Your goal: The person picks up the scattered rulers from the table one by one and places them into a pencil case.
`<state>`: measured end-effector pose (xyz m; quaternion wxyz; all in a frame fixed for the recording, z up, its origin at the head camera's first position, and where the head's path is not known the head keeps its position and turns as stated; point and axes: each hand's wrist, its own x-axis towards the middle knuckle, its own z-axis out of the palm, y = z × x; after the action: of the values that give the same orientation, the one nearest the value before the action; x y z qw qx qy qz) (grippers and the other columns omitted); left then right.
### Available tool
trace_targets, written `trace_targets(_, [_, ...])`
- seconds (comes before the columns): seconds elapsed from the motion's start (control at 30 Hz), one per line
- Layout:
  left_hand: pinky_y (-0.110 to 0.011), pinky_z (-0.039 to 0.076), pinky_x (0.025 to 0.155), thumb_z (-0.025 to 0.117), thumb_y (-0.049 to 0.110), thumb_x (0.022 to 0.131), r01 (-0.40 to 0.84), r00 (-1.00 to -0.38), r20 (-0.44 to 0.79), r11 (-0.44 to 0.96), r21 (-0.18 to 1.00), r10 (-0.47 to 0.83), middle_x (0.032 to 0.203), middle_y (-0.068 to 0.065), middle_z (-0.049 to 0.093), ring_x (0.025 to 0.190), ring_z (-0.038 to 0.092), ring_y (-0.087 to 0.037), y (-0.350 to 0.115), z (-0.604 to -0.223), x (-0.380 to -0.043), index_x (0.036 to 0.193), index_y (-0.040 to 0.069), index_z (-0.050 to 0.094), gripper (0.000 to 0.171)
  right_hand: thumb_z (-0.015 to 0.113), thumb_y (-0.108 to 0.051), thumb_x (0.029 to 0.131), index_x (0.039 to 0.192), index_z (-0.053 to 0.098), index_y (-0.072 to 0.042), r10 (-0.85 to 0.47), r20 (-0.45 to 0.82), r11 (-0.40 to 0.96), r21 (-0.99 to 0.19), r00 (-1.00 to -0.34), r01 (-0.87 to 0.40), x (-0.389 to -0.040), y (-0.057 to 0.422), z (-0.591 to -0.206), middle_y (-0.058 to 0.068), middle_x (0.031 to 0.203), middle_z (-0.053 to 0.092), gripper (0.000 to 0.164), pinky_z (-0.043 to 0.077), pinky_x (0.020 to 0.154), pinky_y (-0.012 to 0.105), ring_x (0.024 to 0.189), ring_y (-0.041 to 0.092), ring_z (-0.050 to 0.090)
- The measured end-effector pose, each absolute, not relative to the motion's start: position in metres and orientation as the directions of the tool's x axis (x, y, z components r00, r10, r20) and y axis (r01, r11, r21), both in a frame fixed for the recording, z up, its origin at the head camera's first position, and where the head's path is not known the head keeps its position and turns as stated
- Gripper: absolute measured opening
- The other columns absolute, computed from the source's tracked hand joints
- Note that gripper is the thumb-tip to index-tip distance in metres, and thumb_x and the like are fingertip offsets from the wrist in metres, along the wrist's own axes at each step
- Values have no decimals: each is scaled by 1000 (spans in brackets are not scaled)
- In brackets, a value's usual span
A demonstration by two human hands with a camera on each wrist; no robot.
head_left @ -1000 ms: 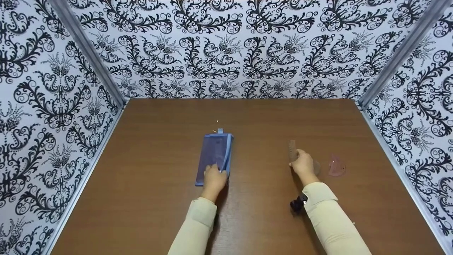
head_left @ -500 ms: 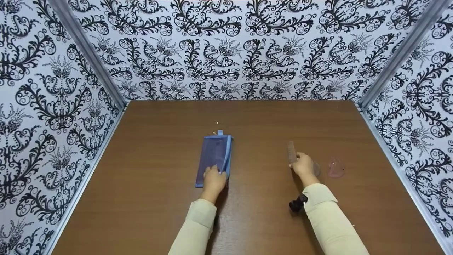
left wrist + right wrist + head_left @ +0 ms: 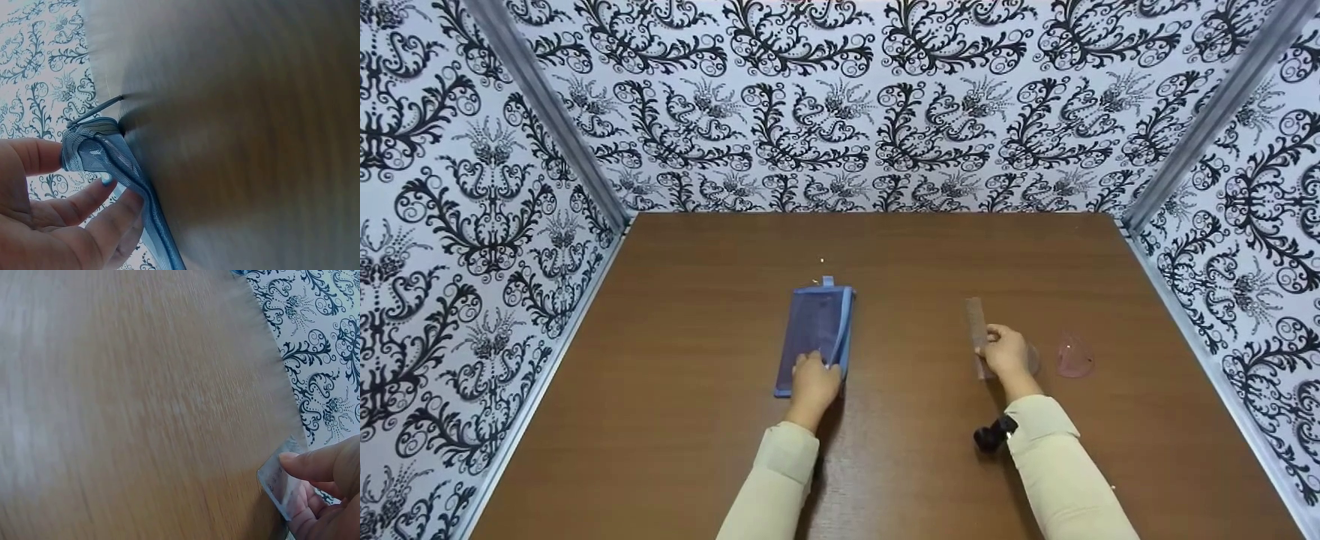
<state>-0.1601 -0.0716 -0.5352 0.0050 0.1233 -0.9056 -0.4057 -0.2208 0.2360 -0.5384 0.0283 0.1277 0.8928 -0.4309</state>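
A brown, wood-grain surface [image 3: 900, 480]; 3 walls [image 3: 840, 112] around it — white with black scrollwork; 2 grey posts [image 3: 544, 105] at the far corners; a pink see-through piece [image 3: 1075, 360] at right — and a tiny pale speck [image 3: 822, 260] farther back.

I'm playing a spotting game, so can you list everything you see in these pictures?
table: one, brown, middle
walls: three, black-and-white, around the table
posts: two, grey, in wall corners
pouch: one, blue, on the table
ruler: one, clear, right of the pouch
thin piece: one, clear pinkish, farther right
rounded piece: one, clear, between those, half-hidden
tiny bits: at least two, pale, beyond the pouch
wrist camera: one, black, nearer than the ruler
left hand: one, bare, gripping the pouch
right hand: one, bare, pinching the ruler
sleeves: two, cream, bottom of picture
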Motion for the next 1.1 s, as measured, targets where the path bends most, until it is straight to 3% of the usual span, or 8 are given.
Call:
trace_targets(0.17, [-53,40,97,59,14,86,-216,-970,-85,644,734,-228,120,-31,53,113,48,-48,-72,-534,-160,120,-13,57,44,58,7,86,132,51,10,206,-157,558,-792,-966,248,-220,236,-539,30,123,58,47,53,83,35,106,38,61])
trace_targets(0.2, [-53,40,97,59,14,86,-215,-970,-83,645,734,-229,120,-31,53,112,49,-48,-71,-534,-160,120,-13,57,43,57,8,87,133,49,11,196,-165,542,-803,-967,247,-220,236,-540,31,125,55,47,52,87,39,113,42,57])
trace_targets(0.33, [-52,41,97,60,15,86,-222,-969,-87,654,723,-233,119,-30,53,111,49,-47,-71,-534,-160,118,-12,58,42,58,8,87,133,49,12,189,-156,525,-818,-970,234,-220,236,-541,32,124,56,47,50,89,40,115,43,55])
trace_targets(0.87, [-52,41,98,61,15,86,-225,-968,-88,657,719,-236,122,-32,52,112,49,-47,-71,-535,-159,119,-13,57,44,58,4,89,134,51,6,223,-183,429,-863,-958,265,-221,227,-541,27,120,60,46,44,70,18,111,37,57])
trace_targets(1.0, [-52,40,99,60,16,87,-232,-968,-104,651,723,-230,124,-32,51,114,48,-47,-71,-534,-159,123,-13,55,46,58,3,89,137,49,4,216,-216,385,-877,-952,286,-221,225,-540,25,124,58,48,44,69,16,112,34,57])
trace_targets(1.1, [-52,39,100,59,16,88,-241,-967,-122,639,731,-225,128,-32,49,117,46,-47,-71,-533,-160,126,-13,53,48,58,4,90,138,48,4,208,-238,336,-894,-949,298,-221,223,-539,24,124,56,49,44,66,16,100,24,60])
